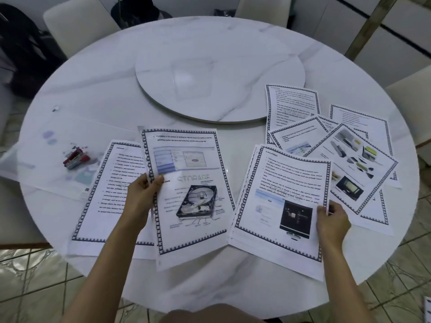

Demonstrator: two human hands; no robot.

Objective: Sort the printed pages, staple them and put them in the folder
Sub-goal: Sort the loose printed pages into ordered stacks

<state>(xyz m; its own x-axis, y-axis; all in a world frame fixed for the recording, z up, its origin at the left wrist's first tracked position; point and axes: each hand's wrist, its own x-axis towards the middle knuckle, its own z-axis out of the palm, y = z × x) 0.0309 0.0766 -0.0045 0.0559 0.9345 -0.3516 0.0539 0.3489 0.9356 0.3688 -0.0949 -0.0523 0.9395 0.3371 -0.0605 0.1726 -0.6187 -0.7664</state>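
My left hand point(142, 194) grips the left edge of a printed page point(186, 192) showing a hard-disk picture, held over another text page point(105, 194) lying at the front left. My right hand point(332, 221) pinches the right edge of a small stack of pages point(279, 201) with a monitor picture on top. Several more bordered pages point(338, 148) are spread out at the right. A red stapler point(75, 157) rests on a clear plastic folder point(46, 159) at the left.
The round white marble table point(105, 78) has a raised turntable point(219, 82) in its middle. White chairs stand around it, and a dark bag point(25, 57) sits at the far left. Tiled floor shows beneath the near edge.
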